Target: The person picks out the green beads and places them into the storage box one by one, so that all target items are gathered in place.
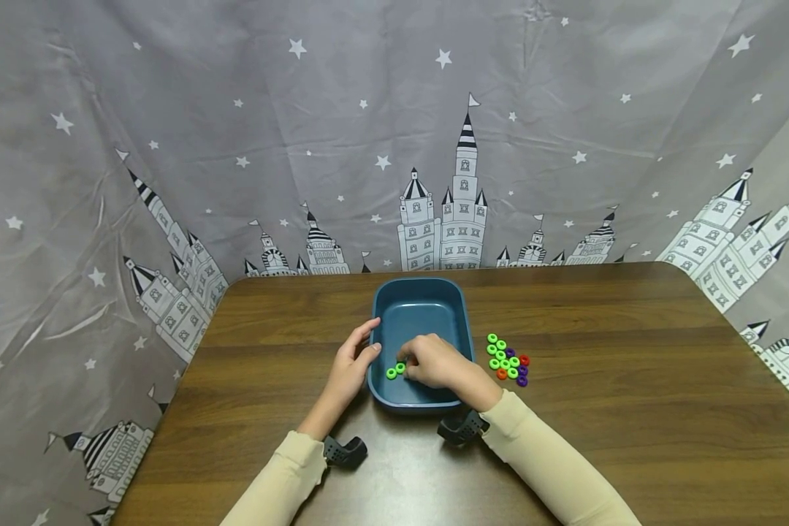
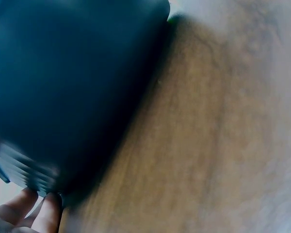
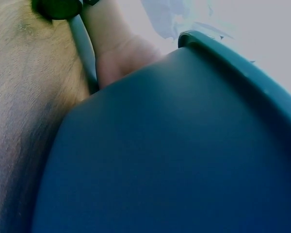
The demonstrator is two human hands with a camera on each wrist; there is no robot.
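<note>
A deep blue rectangular tray [image 1: 424, 299] stands on the table, two small green rings [image 1: 391, 373] near its left inner side. At its left rim, my left hand [image 1: 351, 361] touches the tray with extended fingers; the left wrist view shows fingertips [image 2: 47, 211] against the outer wall. My right hand [image 1: 434, 361] reaches into the tray over the near wall, fingers bent down, tips right at the second green ring [image 1: 400, 368]. A dark spot shows under those fingertips, and I cannot tell whether they pinch a ring. The tray wall [image 3: 150, 145] hides the right fingers in the right wrist view.
Right of the tray, several green rings [image 1: 500, 356] lie bunched with a few purple rings [image 1: 522, 381], a red ring [image 1: 524, 360] and an orange ring [image 1: 502, 374] on the brown wooden table [image 1: 631, 365]. Behind hangs a grey curtain [image 1: 368, 131] printed with castles and stars.
</note>
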